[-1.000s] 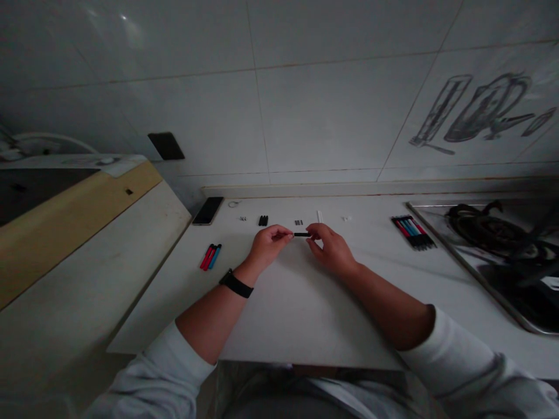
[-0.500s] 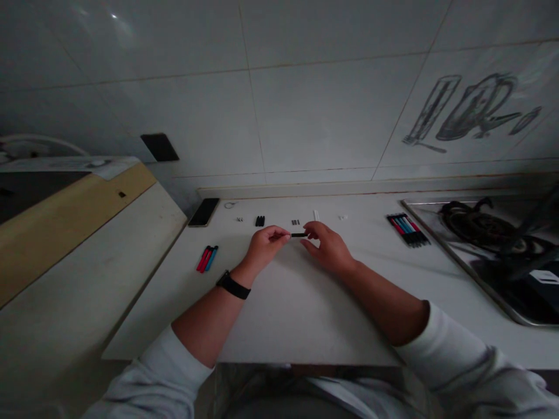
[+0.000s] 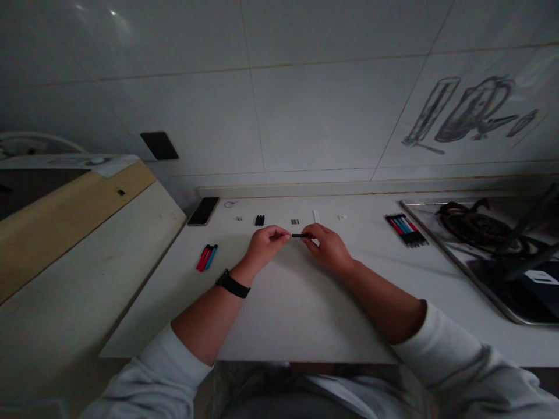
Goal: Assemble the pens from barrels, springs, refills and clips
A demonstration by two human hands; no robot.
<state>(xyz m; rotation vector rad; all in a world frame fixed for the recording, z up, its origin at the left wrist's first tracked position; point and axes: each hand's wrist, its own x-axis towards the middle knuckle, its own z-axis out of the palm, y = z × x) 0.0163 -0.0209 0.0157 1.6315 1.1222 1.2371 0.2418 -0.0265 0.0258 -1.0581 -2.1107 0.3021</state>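
Observation:
A slim black pen part point(image 3: 299, 235) lies level between my two hands, above the white worktop. My left hand point(image 3: 267, 241) pinches its left end between thumb and fingertips. On its right end, the thumb and fingers of my right hand point(image 3: 325, 244) are closed. Just beyond them on the worktop are small dark springs point(image 3: 295, 222), several short black pen pieces point(image 3: 259, 220), thin white sticks point(image 3: 315, 216), small clear pieces point(image 3: 342, 217) and tiny metallic bits point(image 3: 239, 219). Red and blue pen barrels point(image 3: 207, 258) with black ends lie left of my left hand.
Several pens point(image 3: 406, 230) in red, blue, white and black lie side by side at the right. A gas hob point(image 3: 480, 279) with a metal rim borders the worktop there. A phone point(image 3: 203, 211) rests at the back left, near a ring-shaped item point(image 3: 229, 204). Behind runs a tiled wall point(image 3: 323, 122).
My right thumb and fingers have closed on the right end of the black pen part; they were looser and more spread before. My left hand has kept its hold.

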